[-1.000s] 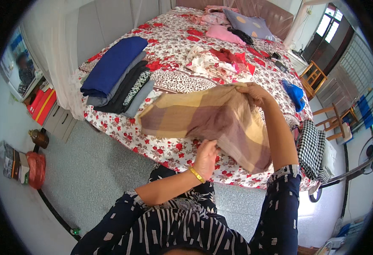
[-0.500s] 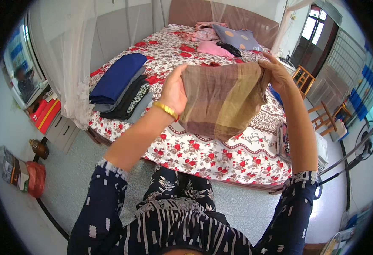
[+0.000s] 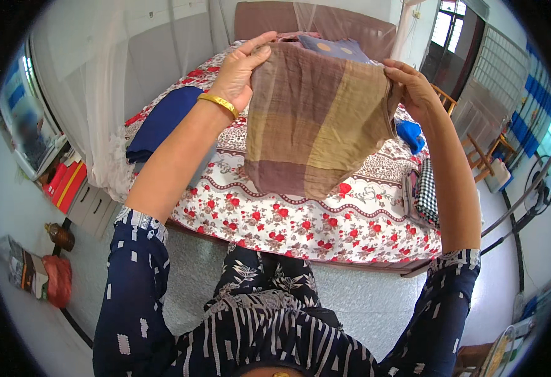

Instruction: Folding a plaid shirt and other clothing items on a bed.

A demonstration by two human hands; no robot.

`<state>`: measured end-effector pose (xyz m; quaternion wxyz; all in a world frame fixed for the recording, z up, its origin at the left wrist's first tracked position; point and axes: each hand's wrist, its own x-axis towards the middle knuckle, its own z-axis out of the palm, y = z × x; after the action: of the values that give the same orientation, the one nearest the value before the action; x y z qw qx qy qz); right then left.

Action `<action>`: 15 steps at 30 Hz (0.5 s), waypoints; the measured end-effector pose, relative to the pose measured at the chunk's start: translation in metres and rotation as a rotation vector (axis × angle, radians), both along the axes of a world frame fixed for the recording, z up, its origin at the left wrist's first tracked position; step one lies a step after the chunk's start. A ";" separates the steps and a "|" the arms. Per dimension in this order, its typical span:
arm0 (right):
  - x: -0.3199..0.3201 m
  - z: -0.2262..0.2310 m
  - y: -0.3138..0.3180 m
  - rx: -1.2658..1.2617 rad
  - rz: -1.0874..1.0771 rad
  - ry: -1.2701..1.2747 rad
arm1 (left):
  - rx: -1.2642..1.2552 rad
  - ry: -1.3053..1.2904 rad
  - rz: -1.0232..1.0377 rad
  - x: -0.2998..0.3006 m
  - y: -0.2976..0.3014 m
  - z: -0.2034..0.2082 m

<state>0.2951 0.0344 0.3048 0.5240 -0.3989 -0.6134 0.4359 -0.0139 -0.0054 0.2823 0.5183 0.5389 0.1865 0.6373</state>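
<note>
A brown and olive checked cloth, perhaps a scarf, hangs folded in front of me over the bed. Its upper left corner is pinched in my left hand, which has a gold bangle at the wrist. My right hand grips the upper right corner between thumb and fingers. Below my hands the cloth drops fairly flat, its lower edge slanting up toward the right. Dark blue folded clothing lies on the bed to the left, partly behind my left forearm.
The bed has a red-flowered sheet. Folded checked clothes sit by its right edge, near a blue item. A grey-blue pillow rests by the headboard. Mosquito netting hangs left; a wooden chair stands right.
Both hands have spread farther apart, the left rising up and leftward. The cloth is held higher and stretched wider along its top. My view has shifted slightly.
</note>
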 end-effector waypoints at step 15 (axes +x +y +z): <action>-0.008 0.009 -0.016 0.227 0.073 -0.006 | 0.426 0.381 0.395 -0.001 0.000 0.006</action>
<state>0.2867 0.0180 0.3139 0.5479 -0.3157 -0.6745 0.3811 -0.0147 -0.0054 0.2884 0.2167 0.6979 0.2435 0.6378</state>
